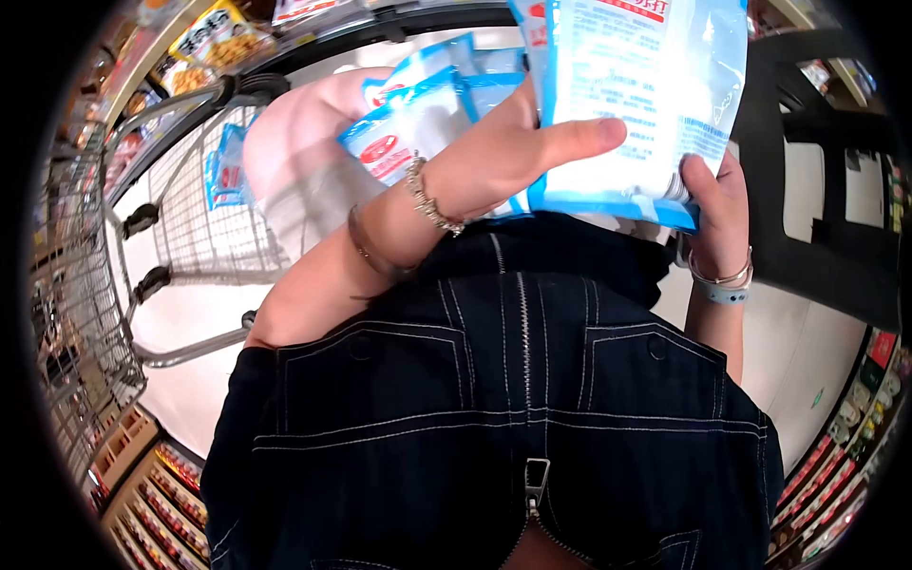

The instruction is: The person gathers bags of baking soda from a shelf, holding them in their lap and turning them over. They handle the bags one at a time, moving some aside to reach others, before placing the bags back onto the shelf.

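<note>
Dark denim jacket [494,418] with pale stitching fills the foreground. Above it, the left hand [503,157] clasps several flat, glossy blue-and-white plastic packets [418,114], thumb stretched across the large packet [646,95]. That one stands upright, long axis vertical, its lower edge pinched by the right hand [717,204]. A wire shopping cart [190,190] stands left.

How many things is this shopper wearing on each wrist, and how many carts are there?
Left wrist: 2, a chain bracelet and a dark band.
Right wrist: 2, a metal bangle and a pale blue band.
Wire carts: 1.
Total: 5.
</note>
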`<state>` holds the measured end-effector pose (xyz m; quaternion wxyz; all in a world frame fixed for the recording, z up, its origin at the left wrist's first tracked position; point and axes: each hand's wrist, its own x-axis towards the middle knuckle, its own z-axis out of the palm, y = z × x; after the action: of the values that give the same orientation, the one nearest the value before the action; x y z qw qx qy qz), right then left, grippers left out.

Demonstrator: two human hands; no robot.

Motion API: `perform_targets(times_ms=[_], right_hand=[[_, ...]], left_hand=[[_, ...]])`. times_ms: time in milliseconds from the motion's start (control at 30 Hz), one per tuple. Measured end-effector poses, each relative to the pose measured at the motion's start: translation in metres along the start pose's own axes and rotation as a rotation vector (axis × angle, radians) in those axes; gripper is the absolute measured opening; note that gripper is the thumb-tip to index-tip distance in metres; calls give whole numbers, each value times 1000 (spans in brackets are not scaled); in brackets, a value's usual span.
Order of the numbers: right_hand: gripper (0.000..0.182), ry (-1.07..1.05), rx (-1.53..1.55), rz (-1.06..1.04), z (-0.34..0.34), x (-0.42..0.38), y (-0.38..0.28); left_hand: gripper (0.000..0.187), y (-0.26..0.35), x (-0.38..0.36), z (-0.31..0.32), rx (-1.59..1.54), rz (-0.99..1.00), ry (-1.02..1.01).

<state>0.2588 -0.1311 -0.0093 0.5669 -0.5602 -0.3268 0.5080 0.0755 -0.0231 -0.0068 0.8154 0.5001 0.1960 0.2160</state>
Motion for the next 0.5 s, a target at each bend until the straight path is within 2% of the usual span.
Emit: perform_targets(times_ms=[33,67,133,200,233,300,367,467,500], right_hand=[[43,100,-32,40,-5,-4,3],[42,199,-62,79,-9,-7,11],[41,201,-52,284,-34,-13,42],[45,161,45,245,-43,-21,52],[51,143,67,295,-46,-24,47],[54,141,65,231,-44,-27,51],[64,117,53,233,-45,-26,51],[69,66,-7,161,-46,-28,46],[75,48,-39,157,-48,-27,46]], left_hand=[[73,-21,12,0,-93,-44,25],[71,-37,17,1,-66,-172,59],[67,-58,24,7,-4,-424,131],[71,-78,21,18,75,-191,161],[74,-82,21,18,116,-209,138],[78,-86,17,17,159,-227,116],[81,-91,15,12,166,-203,128],[84,-93,10,7,316,-121,29],[78,-90,12,9,144,-150,58]])
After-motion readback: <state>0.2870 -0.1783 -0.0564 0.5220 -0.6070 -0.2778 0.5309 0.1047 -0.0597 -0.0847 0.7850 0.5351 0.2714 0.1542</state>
